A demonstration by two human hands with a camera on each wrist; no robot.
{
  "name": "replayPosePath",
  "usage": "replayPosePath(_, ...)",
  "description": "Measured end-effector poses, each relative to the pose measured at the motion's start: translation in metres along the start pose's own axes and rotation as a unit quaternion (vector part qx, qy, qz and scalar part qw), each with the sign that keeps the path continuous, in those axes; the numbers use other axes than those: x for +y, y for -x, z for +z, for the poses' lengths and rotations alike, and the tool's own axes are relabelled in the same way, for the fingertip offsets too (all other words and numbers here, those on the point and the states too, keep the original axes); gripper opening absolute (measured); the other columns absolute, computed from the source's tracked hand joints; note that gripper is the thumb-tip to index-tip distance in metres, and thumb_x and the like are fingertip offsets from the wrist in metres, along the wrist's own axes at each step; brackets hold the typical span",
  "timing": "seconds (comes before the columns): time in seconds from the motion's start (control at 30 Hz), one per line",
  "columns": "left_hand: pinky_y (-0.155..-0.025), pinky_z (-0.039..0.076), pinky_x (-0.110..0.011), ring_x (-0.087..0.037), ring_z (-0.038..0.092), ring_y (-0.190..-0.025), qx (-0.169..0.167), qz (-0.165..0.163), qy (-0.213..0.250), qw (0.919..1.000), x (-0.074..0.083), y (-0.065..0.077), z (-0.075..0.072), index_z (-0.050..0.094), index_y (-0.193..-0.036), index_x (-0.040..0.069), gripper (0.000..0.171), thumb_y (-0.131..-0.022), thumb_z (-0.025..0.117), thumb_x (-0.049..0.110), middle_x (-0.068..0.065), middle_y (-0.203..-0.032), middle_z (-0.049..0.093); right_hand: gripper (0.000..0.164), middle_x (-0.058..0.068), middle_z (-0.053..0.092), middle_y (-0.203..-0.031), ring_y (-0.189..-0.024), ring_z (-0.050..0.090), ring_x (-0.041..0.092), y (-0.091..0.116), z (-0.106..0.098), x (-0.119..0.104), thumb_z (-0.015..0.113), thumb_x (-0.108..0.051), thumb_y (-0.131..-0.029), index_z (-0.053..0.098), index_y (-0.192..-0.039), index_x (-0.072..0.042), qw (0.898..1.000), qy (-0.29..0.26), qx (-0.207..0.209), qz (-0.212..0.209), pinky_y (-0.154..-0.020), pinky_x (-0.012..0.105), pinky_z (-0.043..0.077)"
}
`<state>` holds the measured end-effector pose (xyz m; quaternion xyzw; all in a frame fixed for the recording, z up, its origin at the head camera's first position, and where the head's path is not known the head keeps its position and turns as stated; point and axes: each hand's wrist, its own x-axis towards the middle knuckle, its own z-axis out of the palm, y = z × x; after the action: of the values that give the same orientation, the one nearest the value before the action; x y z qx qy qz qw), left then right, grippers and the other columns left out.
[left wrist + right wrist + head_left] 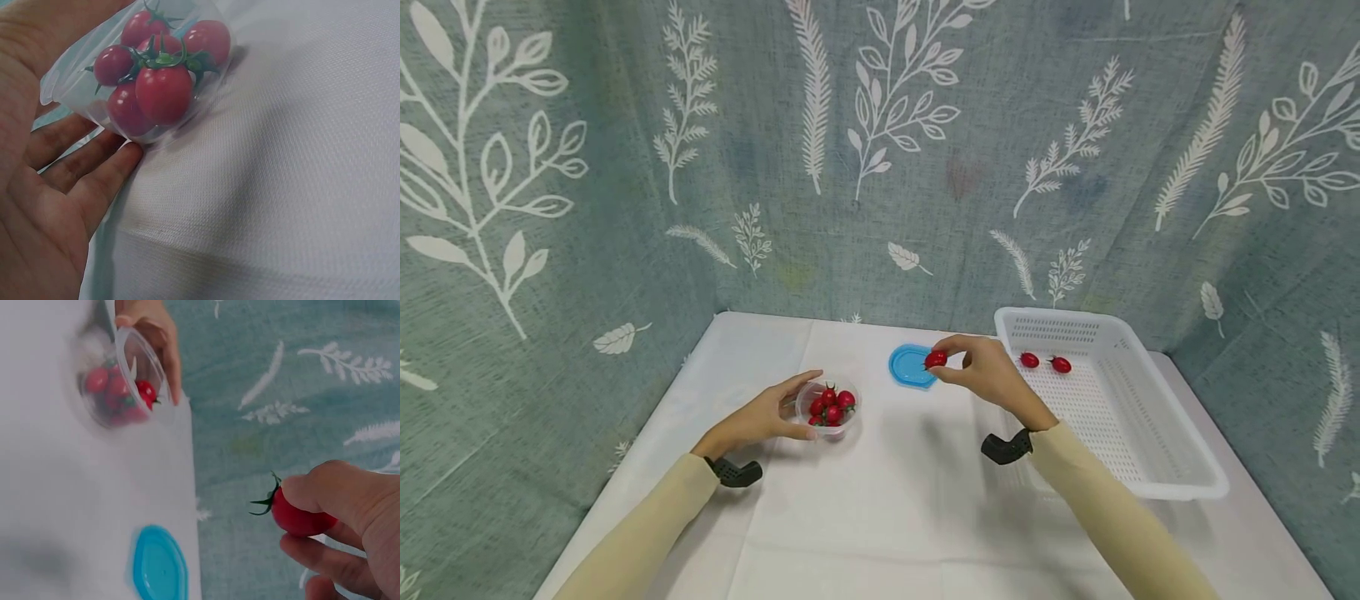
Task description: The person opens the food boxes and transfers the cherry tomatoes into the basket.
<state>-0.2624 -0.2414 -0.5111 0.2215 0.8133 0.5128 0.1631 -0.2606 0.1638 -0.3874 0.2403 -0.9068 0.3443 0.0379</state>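
A tomato (936, 359) is pinched by the right hand (987, 368); a clear cup (72, 84) is clasped in the left hand (763, 416).

Soft shadows (1018, 517) (wrist views dimmer)

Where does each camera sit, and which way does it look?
Head: worn on the head, looks forward and down at the table; both sleeves, the left hand and the right hand show.
Left wrist: sits on the left wrist, faces the clear cup with tomatoes; only the left hand shows.
Right wrist: sits on the right wrist, faces past the pinched tomato toward the patterned cloth; the right hand shows near, the left hand farther off.
Shared: the head and right wrist views both show the blue lid.
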Motion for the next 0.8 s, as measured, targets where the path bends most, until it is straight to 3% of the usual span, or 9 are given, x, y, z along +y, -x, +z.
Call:
replayPosePath(0.17,-0.119,0.033,-0.052,-0.029,0.015,-0.156,-0.002,0.001,-0.001,1.0,-0.001,-0.001,0.0,0.026,-0.165,0.031,0.108,-0.08,0.091,0.036,0.008,-0.167,0.023,0.028,0.002,0.075,-0.105,-0.061,0.052,0.019,0.009,-0.018,0.012,0.083,-0.027,-0.089,0.077,-0.114,-0.018,0.999,0.003,0.024,0.026,-0.045,0.029,0.04)
replayPosePath(0.6,-0.119,0.032,-0.052,-0.029,0.015,-0.156,0.001,-0.002,-0.003,1.0,-0.002,-0.003,0.001,0.026,-0.165,0.031,0.107,-0.08,0.092,0.034,0.007,-0.167,0.023,0.034,0.008,0.071,-0.115,-0.083,0.062,0.025,0.03,-0.056,0.057,0.08,-0.029,-0.093,0.073,-0.122,-0.014,0.993,-0.01,0.044,0.112,-0.066,0.036,0.053)
replayPosePath(0.8,-0.119,0.033,-0.052,-0.03,0.017,-0.156,0.003,-0.005,-0.003,1.0,-0.003,-0.003,0.001,0.027,-0.164,0.032,0.107,-0.079,0.092,0.033,0.007,-0.167,0.024,0.04,0.011,0.07,-0.118,-0.081,0.061,0.025,0.037,-0.067,0.075,0.08,-0.031,-0.093,0.071,-0.128,-0.013,0.99,-0.006,0.054,0.132,-0.064,0.036,0.052)
